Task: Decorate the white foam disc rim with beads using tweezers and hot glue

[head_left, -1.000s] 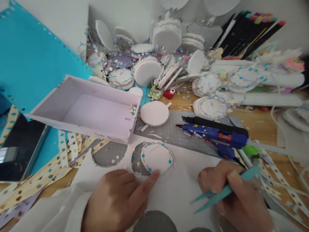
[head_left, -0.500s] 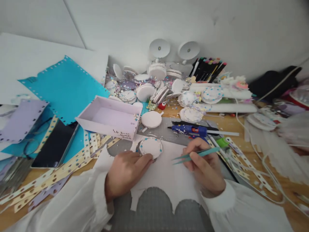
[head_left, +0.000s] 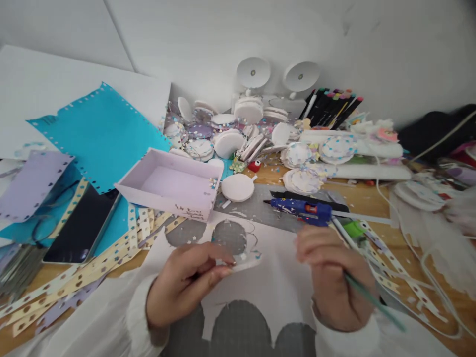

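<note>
Pinched between the thumb and fingers of my left hand (head_left: 188,280) is a white disc (head_left: 250,262) with small blue dots on its rim. It is tilted nearly edge-on above a white sheet (head_left: 278,282) with round cut-outs. My right hand (head_left: 336,277) is closed around teal tweezers (head_left: 377,303), whose visible end points down toward my right sleeve; it is slightly blurred. Beyond that hand lies a blue glue gun (head_left: 301,208) with a white stick in its back. The sheet rests on a grey cutting mat (head_left: 241,325).
A lilac box (head_left: 163,201) stands left of centre, near a dark phone (head_left: 80,225) and dotted paper strips (head_left: 92,263). Several white discs (head_left: 230,144) are heaped at the back under two round lamps (head_left: 253,73). Black markers (head_left: 329,111) and a white cord (head_left: 426,263) are at right.
The disc has been lifted off the sheet and tilted in my left hand. My right hand has moved right and turned the tweezers from pointing left to lying back toward the sleeve.
</note>
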Demonstrator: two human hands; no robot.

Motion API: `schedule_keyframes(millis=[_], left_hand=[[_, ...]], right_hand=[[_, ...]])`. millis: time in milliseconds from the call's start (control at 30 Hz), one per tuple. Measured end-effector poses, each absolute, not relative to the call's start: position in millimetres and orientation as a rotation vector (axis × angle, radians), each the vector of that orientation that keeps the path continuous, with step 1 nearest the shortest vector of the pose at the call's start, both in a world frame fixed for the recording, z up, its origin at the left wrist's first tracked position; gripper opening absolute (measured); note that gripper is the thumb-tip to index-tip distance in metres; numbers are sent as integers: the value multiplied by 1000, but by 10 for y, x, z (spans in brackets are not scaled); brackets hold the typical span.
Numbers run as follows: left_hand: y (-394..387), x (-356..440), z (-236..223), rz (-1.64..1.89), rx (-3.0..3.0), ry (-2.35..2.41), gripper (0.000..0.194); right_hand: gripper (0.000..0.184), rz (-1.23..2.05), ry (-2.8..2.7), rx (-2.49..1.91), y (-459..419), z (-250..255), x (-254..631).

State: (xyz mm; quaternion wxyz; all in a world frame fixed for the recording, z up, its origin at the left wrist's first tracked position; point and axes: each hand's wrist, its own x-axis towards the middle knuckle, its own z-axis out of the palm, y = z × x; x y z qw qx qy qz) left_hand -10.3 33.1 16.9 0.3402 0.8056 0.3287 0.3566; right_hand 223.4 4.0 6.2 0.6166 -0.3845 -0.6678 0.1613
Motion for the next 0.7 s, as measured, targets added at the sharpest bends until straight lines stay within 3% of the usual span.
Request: schedule_keyframes(millis=[200,433,700], left_hand=[[340,-105,125,798,2000,723,23],[353,-72,127,860,2082,668,23],[324,-79,119,965,2313,691,13]], right_hand=[[28,289,-2084,-894,7,91,2252],[19,183,-2152,-958,18,45,2127],[28,235,-2178,-887,-34,39,2127]])
